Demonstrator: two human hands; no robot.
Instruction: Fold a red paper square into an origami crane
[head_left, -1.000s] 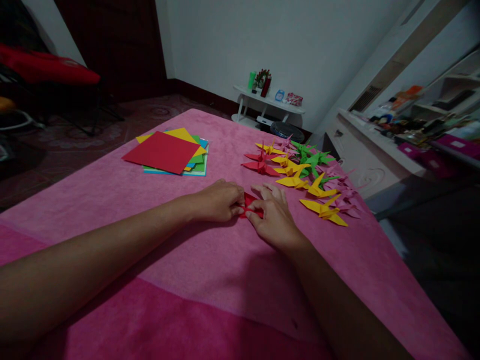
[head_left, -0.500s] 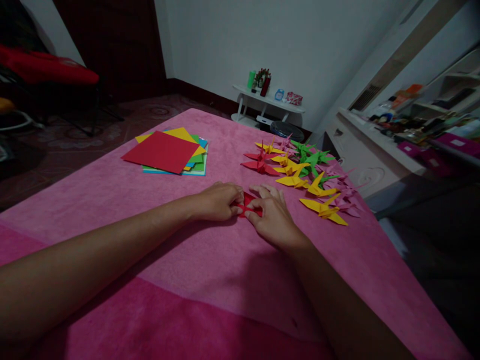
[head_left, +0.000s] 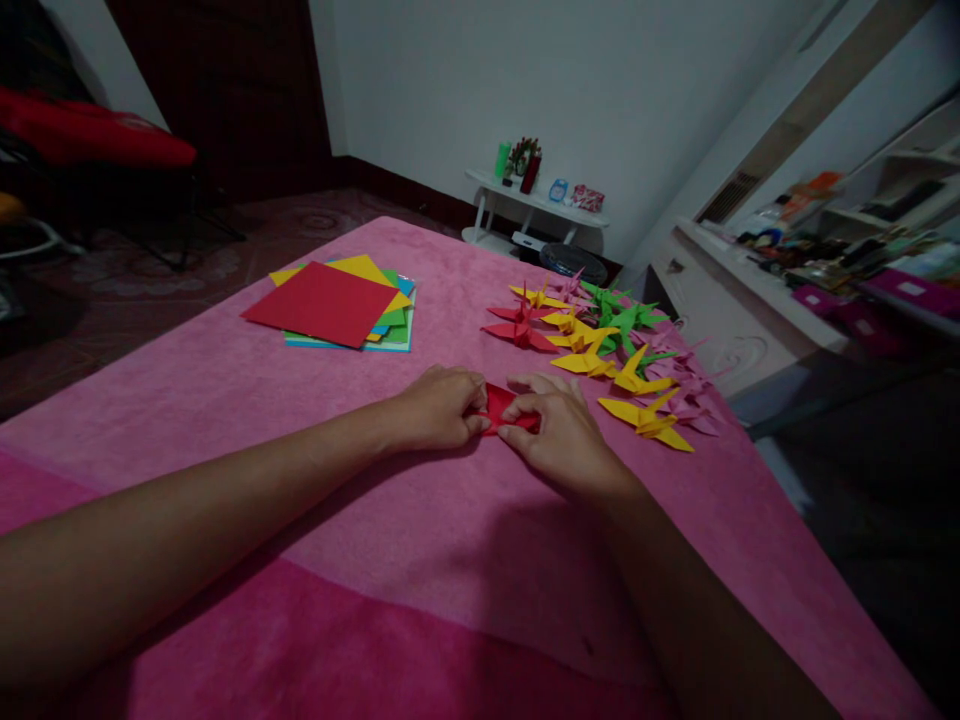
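A small folded piece of red paper (head_left: 498, 402) lies low over the pink cloth, between my two hands. At its left end, my left hand (head_left: 447, 408) pinches it with curled fingers. My right hand (head_left: 553, 425) grips the right end between thumb and fingers, its other fingers reaching over the far side. Both hands cover part of the paper, so its full shape is hidden. To the right of my right hand is a yellow paper crane (head_left: 649, 422). Red paper cranes (head_left: 521, 328) sit just beyond the hands.
A stack of coloured square sheets, red on top (head_left: 322, 303), lies at the far left of the pink-covered table (head_left: 360, 640). Green cranes (head_left: 626, 315) and pink ones stand among several yellow ones at the right. A white shelf (head_left: 540, 195) is by the wall.
My right hand has shifted slightly right and towards me along the red paper, and more of the paper shows between the hands. My left hand stays nearly in place.
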